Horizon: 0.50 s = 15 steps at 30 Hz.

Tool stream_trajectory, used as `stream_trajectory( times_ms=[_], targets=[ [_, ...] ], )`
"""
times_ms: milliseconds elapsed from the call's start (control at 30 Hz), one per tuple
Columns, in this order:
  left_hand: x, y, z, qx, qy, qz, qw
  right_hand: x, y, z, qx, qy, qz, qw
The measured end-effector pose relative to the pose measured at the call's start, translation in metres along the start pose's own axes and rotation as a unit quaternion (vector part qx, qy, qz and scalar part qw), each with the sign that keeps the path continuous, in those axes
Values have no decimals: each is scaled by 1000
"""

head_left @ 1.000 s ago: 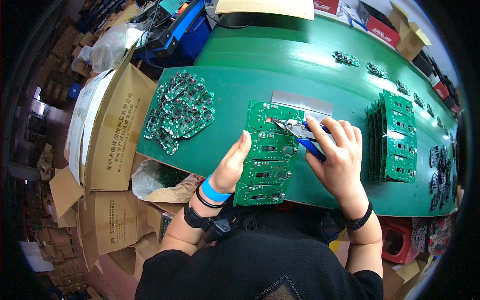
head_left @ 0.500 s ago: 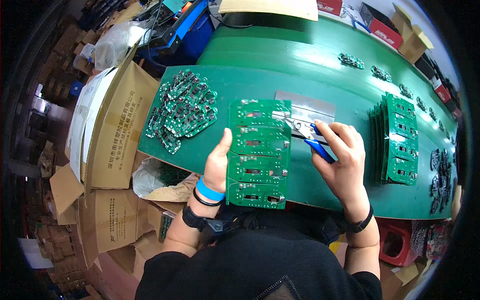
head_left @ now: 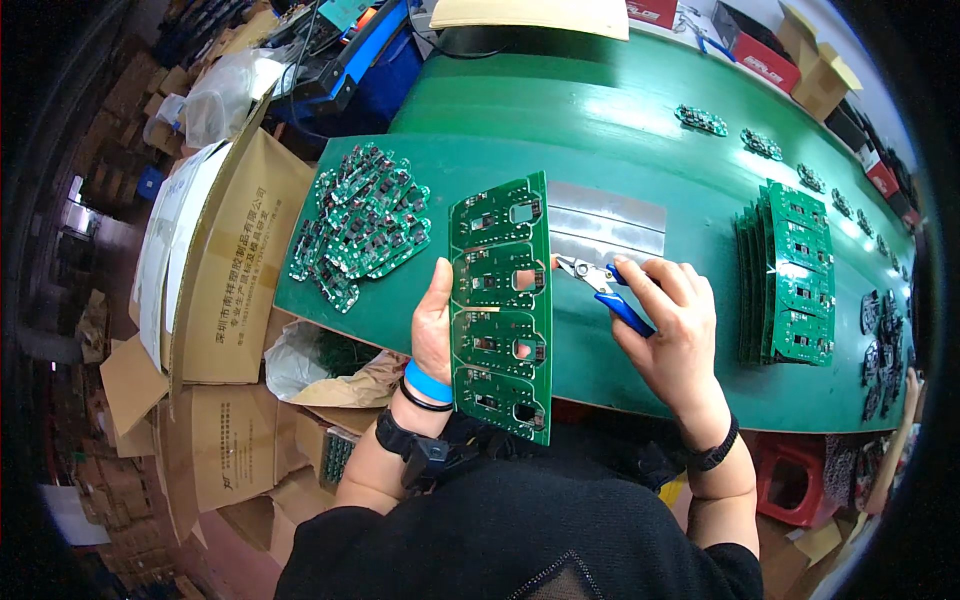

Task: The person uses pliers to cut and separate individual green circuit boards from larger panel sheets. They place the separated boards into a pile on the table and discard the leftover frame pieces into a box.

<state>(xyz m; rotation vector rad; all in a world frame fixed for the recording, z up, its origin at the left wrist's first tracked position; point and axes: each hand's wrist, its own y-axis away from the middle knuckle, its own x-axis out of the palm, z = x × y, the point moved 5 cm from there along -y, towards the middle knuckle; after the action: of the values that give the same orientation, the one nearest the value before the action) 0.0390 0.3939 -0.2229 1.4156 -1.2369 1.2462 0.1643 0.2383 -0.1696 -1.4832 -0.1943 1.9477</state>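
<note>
My left hand (head_left: pixel 432 335) is closed on the left edge of a green circuit board panel (head_left: pixel 495 400), its thumb at the edge and most fingers hidden behind. The panel is tilted and holds several joined boards with cut-out openings. In my right hand (head_left: pixel 675 340) are blue-handled cutting nippers (head_left: pixel 627 310), their jaws beside the panel's right edge; whether they touch it I cannot tell. A grey metal plate (head_left: pixel 620 225) lies on the table behind. Loose circuit boards (head_left: pixel 365 225) are heaped to the left. A stack of green panels (head_left: pixel 800 280) stands on the right.
The green table (head_left: pixel 590 375) carries a row of small board clusters (head_left: pixel 762 144) at the far right and dark parts (head_left: pixel 880 350) near its right end. An open cardboard box (head_left: pixel 235 270) stands at the left. A red stool (head_left: pixel 790 480) is below the table at right.
The panel has turned in my left hand, so its face is angled differently and its right edge sits further left. My right hand has moved slightly left and down with the nippers.
</note>
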Motion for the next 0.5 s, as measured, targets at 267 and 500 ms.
stream_trajectory(
  times_ms=[267,500],
  targets=[
    [0,0,-4,29,-42,-27,998,-5,2,-3,27,-2,-13,1000],
    [8,-7,-7,41,-244,-74,966,-11,1,7,-4,-12,17,1000]
  ],
)
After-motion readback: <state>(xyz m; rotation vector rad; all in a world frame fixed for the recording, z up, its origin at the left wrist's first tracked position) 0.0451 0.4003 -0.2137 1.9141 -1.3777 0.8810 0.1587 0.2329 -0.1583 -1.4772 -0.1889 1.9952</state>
